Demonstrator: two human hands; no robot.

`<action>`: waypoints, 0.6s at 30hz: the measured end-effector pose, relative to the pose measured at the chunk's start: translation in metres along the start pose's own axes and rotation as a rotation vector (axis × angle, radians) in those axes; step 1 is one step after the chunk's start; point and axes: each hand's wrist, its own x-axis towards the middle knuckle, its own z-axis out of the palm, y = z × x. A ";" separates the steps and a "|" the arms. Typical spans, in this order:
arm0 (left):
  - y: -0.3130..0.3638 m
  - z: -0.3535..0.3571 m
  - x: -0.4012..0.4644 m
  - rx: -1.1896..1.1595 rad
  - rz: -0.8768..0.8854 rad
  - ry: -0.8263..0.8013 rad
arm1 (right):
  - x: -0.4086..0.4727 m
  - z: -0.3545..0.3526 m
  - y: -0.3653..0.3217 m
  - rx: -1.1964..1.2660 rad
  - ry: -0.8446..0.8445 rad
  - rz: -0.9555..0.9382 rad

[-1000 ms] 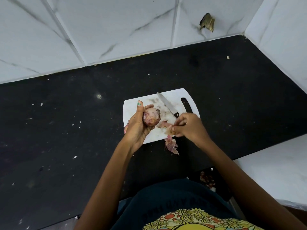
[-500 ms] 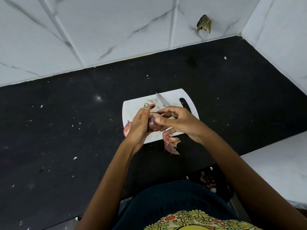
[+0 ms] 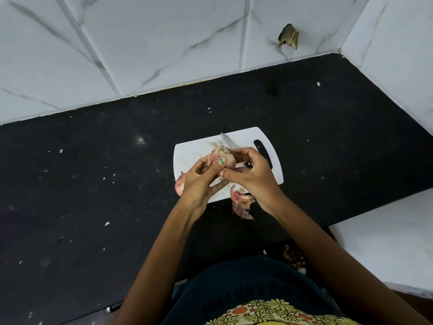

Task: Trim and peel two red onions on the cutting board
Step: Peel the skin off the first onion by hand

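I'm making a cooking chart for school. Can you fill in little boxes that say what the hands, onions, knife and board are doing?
left hand: holds the onion, thumb on it
right hand: fingers curled at the onion's right side
second onion: beside the board's left edge, partly hidden by the left hand
knife: lying on the cutting board
peeled skins: at the board's near edge
counter: black, with specks

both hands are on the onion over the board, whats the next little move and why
Probably pinch the loose flap of skin by the left thumb and pull it off. The onion is held by the left hand and right hand above the cutting board, papery skin partly on. The knife lies unused.
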 end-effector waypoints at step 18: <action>0.009 -0.009 0.002 0.008 -0.001 -0.101 | 0.020 -0.025 -0.006 0.304 -0.121 0.148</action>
